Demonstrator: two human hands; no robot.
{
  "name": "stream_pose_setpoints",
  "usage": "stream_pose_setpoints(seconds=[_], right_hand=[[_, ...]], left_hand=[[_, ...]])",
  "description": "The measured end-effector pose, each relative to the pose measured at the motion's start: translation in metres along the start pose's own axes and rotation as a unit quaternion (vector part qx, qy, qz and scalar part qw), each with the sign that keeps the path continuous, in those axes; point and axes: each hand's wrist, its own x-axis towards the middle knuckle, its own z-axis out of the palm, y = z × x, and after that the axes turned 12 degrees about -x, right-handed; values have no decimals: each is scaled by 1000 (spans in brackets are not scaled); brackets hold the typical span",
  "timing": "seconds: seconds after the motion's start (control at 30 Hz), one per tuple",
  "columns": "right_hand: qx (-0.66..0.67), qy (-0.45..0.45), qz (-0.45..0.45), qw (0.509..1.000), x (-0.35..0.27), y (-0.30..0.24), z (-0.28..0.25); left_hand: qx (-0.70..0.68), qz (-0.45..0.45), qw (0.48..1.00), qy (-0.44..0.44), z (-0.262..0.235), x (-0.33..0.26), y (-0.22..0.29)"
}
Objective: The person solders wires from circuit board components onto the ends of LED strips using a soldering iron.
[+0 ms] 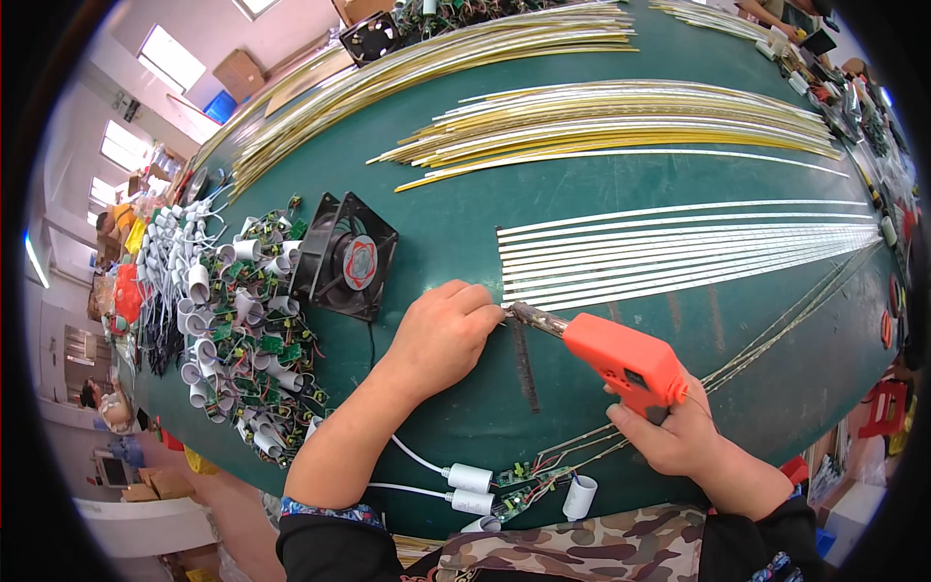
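Observation:
My right hand point(684, 427) grips a red pistol-shaped soldering gun point(621, 354) by its handle. The gun's metal barrel points left, its tip close to the fingertips of my left hand point(441, 335). Those fingers are pinched together at the near left corner of a fan of thin white LED strips point(562, 257); what they hold, if anything, is hidden. The strips lie side by side, their left ends lined up and their right ends bunched. Nearer me, small green circuit boards point(524, 495) with thin wires lie beside white cylindrical housings point(471, 477) on white cables.
A black fan point(347, 257) stands left of my left hand. Beyond it is a heap of white housings and circuit boards point(262, 339). Bundles of yellow and white strips point(621, 121) lie across the far part of the green table point(436, 218). Tools and parts crowd the right edge.

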Motion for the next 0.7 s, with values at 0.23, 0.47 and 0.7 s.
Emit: stream_pose_setpoints(seconds=[0.23,0.47,0.7], right_hand=[[-2,-11,2,1000,-1,0,-1],[22,5,26,999,-4,-2,-4],[-7,-21,22,1000,2,-5,-3]], left_hand=[[0,0,1000,3,1,0,0],[-1,3,1000,4,1,0,-1],[1,4,1000,5,0,0,-1]])
